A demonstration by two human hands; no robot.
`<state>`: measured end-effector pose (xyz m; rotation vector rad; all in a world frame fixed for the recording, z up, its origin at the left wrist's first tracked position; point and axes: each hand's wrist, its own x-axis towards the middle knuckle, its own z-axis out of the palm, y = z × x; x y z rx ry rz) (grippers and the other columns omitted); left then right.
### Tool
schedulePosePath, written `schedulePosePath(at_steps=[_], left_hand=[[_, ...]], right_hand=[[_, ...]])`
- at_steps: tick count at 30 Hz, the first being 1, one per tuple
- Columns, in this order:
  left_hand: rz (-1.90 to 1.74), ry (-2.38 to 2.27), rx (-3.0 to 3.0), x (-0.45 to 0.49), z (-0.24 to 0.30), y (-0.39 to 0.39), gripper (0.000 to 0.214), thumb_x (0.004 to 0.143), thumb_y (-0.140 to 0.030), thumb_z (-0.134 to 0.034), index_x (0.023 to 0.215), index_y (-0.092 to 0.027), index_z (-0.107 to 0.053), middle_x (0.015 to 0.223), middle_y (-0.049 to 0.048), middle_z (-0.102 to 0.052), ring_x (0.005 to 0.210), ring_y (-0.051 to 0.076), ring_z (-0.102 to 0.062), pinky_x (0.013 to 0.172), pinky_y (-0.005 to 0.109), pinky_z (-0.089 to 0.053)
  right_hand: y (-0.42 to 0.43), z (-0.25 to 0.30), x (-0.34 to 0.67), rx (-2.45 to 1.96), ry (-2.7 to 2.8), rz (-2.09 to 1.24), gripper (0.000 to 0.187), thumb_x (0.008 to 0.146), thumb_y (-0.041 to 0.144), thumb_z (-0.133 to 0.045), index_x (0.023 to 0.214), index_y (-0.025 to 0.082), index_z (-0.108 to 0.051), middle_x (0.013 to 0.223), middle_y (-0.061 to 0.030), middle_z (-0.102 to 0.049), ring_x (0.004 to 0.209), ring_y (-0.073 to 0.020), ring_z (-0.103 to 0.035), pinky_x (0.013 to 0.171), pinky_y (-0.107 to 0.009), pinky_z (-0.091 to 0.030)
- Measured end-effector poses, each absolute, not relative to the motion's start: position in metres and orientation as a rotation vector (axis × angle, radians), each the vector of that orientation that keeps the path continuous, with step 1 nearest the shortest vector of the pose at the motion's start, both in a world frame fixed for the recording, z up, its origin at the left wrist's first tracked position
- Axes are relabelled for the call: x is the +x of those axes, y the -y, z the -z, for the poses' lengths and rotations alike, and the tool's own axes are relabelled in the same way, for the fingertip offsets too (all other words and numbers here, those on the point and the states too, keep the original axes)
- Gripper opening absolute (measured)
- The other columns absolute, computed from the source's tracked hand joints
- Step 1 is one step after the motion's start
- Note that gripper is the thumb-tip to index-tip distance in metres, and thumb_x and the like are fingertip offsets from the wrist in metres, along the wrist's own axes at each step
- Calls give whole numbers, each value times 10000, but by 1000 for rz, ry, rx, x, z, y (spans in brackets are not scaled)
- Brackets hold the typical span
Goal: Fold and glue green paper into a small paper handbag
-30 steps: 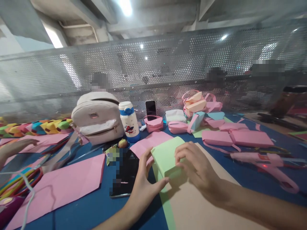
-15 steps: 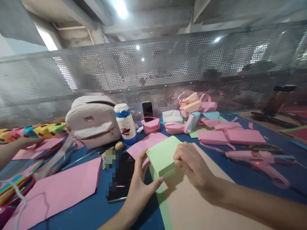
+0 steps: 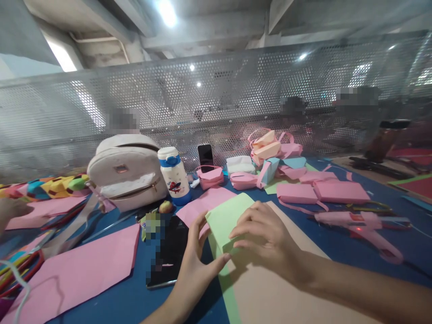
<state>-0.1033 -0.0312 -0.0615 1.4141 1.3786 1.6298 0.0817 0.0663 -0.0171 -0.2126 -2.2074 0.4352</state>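
Observation:
A light green folded paper piece, box-like with a bent front side, is tilted above a stack of large sheets. My left hand grips its left side, fingers behind and thumb at the lower front corner. Across its right part lies my right hand, fingers loosely bent and apart, fingertips over the top and front edge; the paper's right end is hidden behind it. Beneath both hands are a peach sheet and a green sheet. A pink sheet lies just beyond the folded piece.
Left of my hands are a dark tablet-like device, a pink sheet, a backpack and a bottle. A pink glue gun and pink paper boxes lie right. Another person's hand shows far left.
My right hand has loosened from a closed fist at the paper's right edge and moved left over it, fingers apart. My left hand keeps its grip. The other person's hand moved left.

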Motion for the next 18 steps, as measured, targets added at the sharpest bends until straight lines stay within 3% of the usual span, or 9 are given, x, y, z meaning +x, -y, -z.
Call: schedulePosePath(at_steps=[14, 18], left_hand=[[-1563, -1356, 1456, -101, 59, 34, 784, 783, -372, -789, 1427, -301, -348, 1523, 87, -378, 1448, 348, -341, 1201, 504, -307], [-1583, -1373, 1464, -102, 62, 33, 779, 785, -392, -788, 1425, -297, -353, 1535, 94, -359, 1463, 347, -315, 1211, 509, -285]], right_hand=[[-61, 20, 79, -224, 2179, -443, 114, 988, 259, -607, 890, 231, -657, 858, 1, -661, 835, -189, -512, 770, -357, -355], [-60, 19, 79, -239, 2153, -548, 149, 1014, 310, -555, 905, 239, -627, 877, -11, -639, 873, -200, -532, 792, -362, -370]])
